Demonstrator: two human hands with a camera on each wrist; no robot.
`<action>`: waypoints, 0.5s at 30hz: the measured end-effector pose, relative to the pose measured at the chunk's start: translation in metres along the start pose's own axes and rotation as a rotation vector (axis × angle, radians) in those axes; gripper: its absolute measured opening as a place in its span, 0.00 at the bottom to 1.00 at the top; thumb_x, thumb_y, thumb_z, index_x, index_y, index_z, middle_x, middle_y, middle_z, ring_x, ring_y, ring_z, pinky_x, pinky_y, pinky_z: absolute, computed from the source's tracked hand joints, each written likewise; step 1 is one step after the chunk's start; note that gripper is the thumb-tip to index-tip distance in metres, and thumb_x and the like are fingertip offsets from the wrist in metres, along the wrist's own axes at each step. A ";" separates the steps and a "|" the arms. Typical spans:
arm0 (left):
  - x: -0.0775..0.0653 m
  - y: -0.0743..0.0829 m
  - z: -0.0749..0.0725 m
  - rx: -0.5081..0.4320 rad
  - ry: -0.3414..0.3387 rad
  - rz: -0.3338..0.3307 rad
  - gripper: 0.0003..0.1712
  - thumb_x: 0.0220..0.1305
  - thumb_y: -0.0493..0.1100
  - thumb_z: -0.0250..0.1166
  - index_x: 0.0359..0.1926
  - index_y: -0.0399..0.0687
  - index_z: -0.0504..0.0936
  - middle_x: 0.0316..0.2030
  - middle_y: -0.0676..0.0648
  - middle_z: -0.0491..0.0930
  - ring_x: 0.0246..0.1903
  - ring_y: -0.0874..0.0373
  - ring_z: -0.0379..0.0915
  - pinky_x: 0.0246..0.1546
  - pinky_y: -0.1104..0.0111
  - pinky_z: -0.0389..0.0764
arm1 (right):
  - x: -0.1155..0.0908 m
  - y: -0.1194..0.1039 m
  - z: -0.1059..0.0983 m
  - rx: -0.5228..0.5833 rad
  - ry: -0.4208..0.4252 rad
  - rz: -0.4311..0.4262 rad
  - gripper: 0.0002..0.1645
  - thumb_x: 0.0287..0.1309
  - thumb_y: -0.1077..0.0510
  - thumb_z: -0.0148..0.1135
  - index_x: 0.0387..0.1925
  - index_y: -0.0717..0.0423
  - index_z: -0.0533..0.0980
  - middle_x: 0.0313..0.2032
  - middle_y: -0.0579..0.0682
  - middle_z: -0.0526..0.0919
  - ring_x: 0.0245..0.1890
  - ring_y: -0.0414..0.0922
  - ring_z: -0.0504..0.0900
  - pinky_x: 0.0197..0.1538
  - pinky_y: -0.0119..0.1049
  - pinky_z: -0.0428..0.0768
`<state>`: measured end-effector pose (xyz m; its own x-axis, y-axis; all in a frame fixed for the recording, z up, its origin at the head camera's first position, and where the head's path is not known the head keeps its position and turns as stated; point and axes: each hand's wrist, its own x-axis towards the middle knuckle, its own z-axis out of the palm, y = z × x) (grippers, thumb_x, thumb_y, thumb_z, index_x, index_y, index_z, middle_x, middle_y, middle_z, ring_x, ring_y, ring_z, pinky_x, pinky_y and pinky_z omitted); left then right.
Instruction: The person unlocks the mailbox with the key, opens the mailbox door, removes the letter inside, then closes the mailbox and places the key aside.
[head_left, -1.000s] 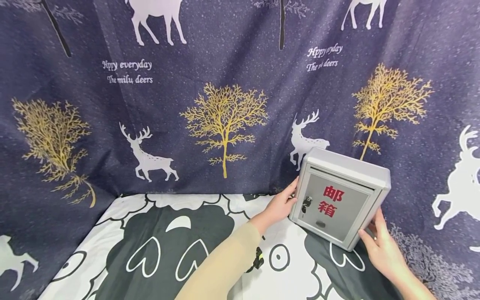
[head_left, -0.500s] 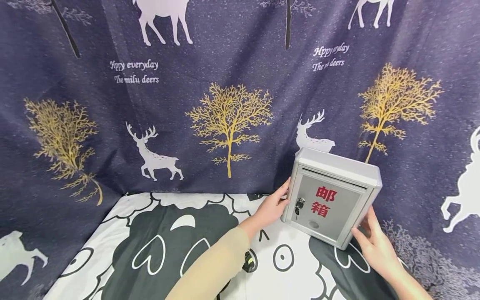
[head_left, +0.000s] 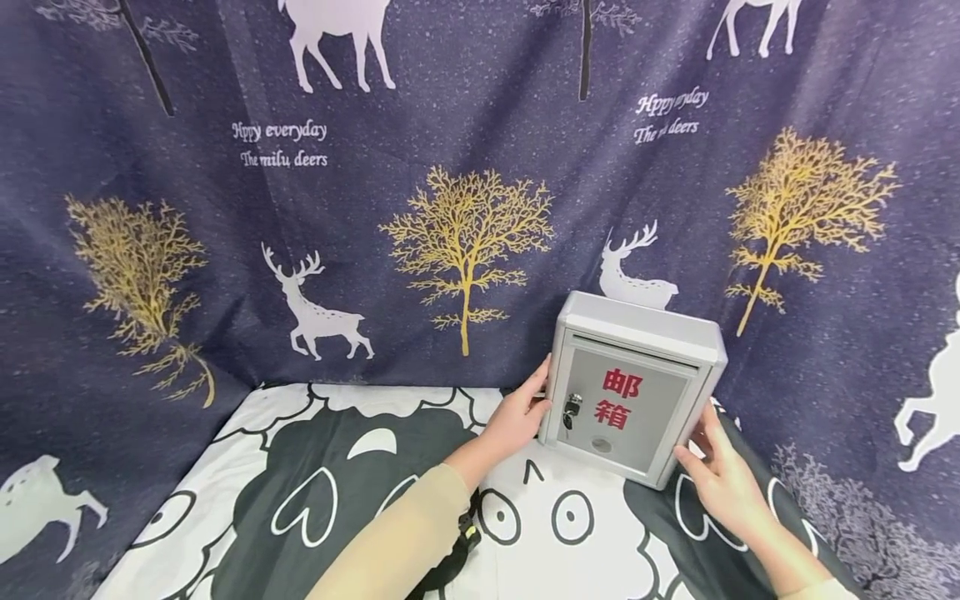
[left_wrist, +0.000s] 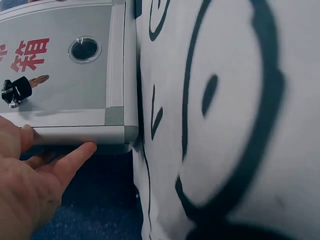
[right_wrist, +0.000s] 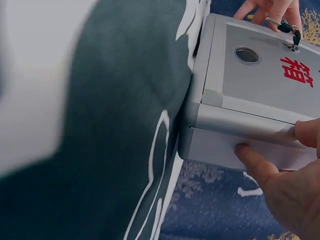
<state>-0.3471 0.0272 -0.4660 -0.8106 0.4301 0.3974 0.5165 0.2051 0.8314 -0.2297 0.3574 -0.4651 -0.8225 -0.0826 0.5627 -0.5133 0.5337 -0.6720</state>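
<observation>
A silver-grey metal mailbox (head_left: 660, 408) with red characters on its front door stands on the sheep-print cloth, turned slightly in the head view. Keys (head_left: 570, 414) hang from the lock at the door's left side. My left hand (head_left: 517, 419) holds the mailbox's left side, with the thumb at the front edge. On the opposite side my right hand (head_left: 722, 477) grips it low down, thumb by the front frame and a fingertip (right_wrist: 245, 150) on the side wall. The far fingers of both hands are partly hidden behind the box. A small round window (left_wrist: 84, 49) sits low in the door.
Black-and-white sheep-print cloth (head_left: 600, 558) covers the surface beneath. Behind it hangs a dark blue curtain (head_left: 420, 108) with deer and gold trees. A black object with a yellow mark (head_left: 467, 533) shows beside my left forearm.
The mailbox has moved left in the head view, with both hands keeping hold of its sides. The head view has shifted slightly, so the curtain pattern sits further right.
</observation>
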 end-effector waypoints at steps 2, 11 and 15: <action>-0.004 0.001 -0.006 0.017 0.015 -0.019 0.44 0.88 0.37 0.58 0.92 0.72 0.50 0.80 0.44 0.72 0.72 0.49 0.77 0.70 0.58 0.81 | 0.005 -0.001 0.005 0.033 -0.001 -0.023 0.58 0.75 0.79 0.59 0.92 0.54 0.41 0.79 0.80 0.59 0.76 0.30 0.68 0.60 0.15 0.74; -0.030 0.007 -0.036 0.071 0.061 -0.076 0.44 0.89 0.40 0.57 0.91 0.74 0.49 0.83 0.46 0.67 0.77 0.49 0.70 0.74 0.53 0.76 | 0.020 -0.007 0.029 0.139 -0.056 -0.067 0.55 0.77 0.77 0.59 0.92 0.54 0.44 0.82 0.47 0.65 0.68 0.18 0.70 0.60 0.17 0.78; -0.041 0.006 -0.048 0.079 0.083 -0.066 0.43 0.89 0.40 0.58 0.92 0.69 0.50 0.83 0.45 0.67 0.76 0.47 0.73 0.72 0.53 0.78 | 0.026 -0.015 0.039 0.145 -0.085 -0.063 0.56 0.77 0.76 0.60 0.92 0.52 0.43 0.81 0.75 0.58 0.68 0.18 0.70 0.60 0.19 0.79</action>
<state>-0.3243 -0.0315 -0.4589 -0.8620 0.3395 0.3764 0.4787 0.3008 0.8249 -0.2530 0.3148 -0.4589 -0.8022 -0.1867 0.5671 -0.5895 0.3988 -0.7025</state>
